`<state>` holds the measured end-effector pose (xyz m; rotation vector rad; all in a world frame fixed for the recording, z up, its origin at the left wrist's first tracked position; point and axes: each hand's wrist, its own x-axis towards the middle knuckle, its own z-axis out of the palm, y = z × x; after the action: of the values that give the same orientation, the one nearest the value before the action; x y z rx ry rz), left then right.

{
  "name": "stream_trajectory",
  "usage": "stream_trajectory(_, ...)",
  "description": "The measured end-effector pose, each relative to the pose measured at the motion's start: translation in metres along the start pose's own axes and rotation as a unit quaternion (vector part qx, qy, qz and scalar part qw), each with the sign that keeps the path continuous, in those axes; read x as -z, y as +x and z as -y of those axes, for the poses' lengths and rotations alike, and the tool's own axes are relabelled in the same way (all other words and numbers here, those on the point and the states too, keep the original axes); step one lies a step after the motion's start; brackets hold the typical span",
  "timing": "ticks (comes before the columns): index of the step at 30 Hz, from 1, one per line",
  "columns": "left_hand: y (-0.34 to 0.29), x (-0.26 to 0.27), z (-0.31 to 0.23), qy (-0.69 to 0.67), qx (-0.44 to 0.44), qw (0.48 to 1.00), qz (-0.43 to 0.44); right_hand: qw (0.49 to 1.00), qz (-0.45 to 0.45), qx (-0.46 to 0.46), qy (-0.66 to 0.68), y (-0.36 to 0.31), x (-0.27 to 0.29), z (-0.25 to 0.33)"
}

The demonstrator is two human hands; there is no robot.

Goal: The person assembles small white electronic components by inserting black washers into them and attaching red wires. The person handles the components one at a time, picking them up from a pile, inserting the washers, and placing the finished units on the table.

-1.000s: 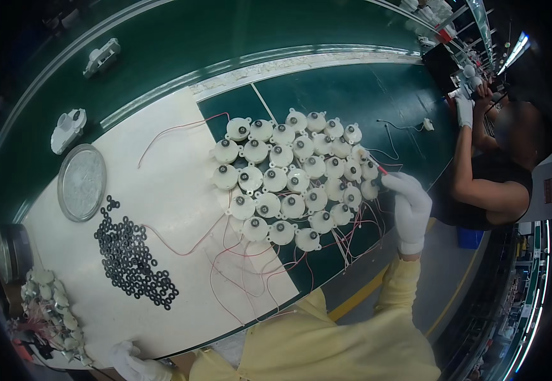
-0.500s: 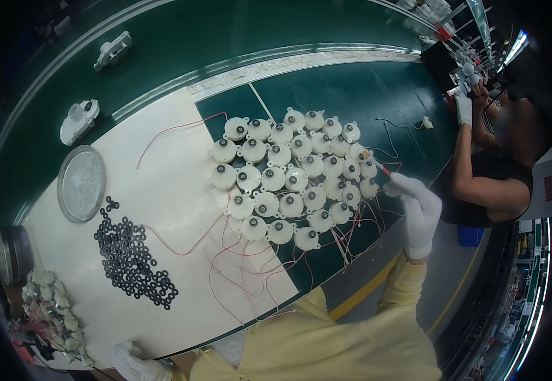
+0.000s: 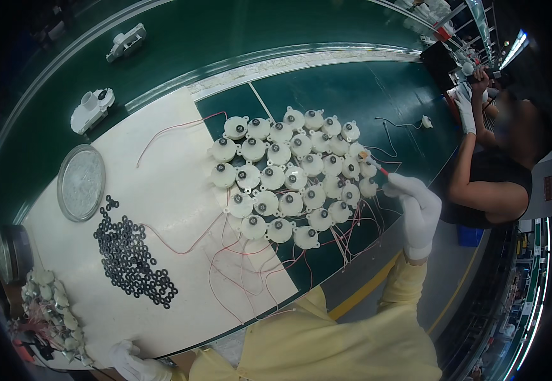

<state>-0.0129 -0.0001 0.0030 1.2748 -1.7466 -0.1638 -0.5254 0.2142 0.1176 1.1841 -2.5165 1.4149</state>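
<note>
My right hand (image 3: 417, 213), in a white glove, is closed around the red handle of a small brush (image 3: 384, 171). The brush's tan tip touches or hovers just over a round white motor-like part (image 3: 358, 152) at the right side of a cluster. Several such parts (image 3: 279, 154) stand close together, most with a black ring on the central post, and thin red and white wires trail from them. My gloved left hand (image 3: 137, 364) rests at the near left table edge, fingers loosely apart and holding nothing visible.
Loose black rings (image 3: 126, 247) lie in a pile on the white board (image 3: 180, 152). Beside them is a round clear dish (image 3: 81, 184). More wired white parts (image 3: 50, 311) are heaped at left. White housings (image 3: 92, 111) sit on the green belt (image 3: 225, 32). A co-worker (image 3: 492, 165) works at right.
The two white housings on the belt have shifted right and away. The co-worker's hands have moved slightly. My right hand and the brush have barely moved; my left hand stays put.
</note>
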Motion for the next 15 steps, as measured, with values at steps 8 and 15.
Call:
stream_trajectory(8,0.001,0.0,0.001,0.012,-0.026,1.0,-0.009,1.0,-0.003,-0.028,-0.008,-0.01,0.01,0.0)
stream_trajectory(15,0.004,-0.001,-0.004,0.0,-0.012,1.0,0.002,0.995,-0.011,-0.075,0.063,-0.014,0.008,-0.008)
